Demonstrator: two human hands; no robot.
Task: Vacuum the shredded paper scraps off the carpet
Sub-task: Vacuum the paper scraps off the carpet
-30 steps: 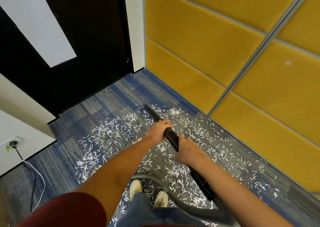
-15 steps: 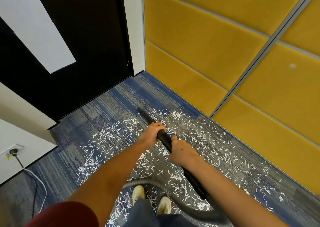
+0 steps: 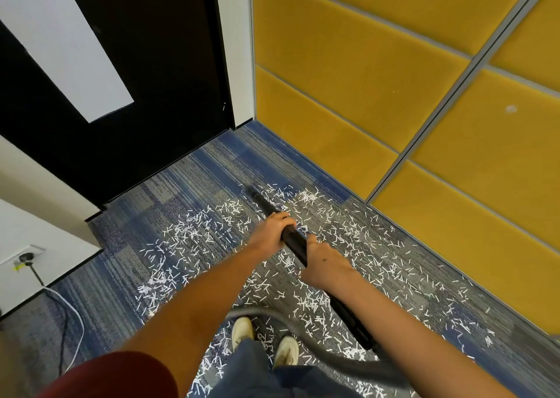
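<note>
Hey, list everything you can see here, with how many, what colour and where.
carpet: one, blue-grey, the floor
paper scraps: many, white, strewn over the carpet
vacuum wand: one, black, slanting down to the carpet
hose: one, grey, curving along the bottom
door: one, black with white panel, upper left
wall panels: several, yellow, right
socket: one, white, low on left wall
cables: two, white and black, floor at left
shoes: two, cream, bottom centre
left hand: one, gripping the wand farther along
right hand: one, gripping the wand nearer the body
</note>
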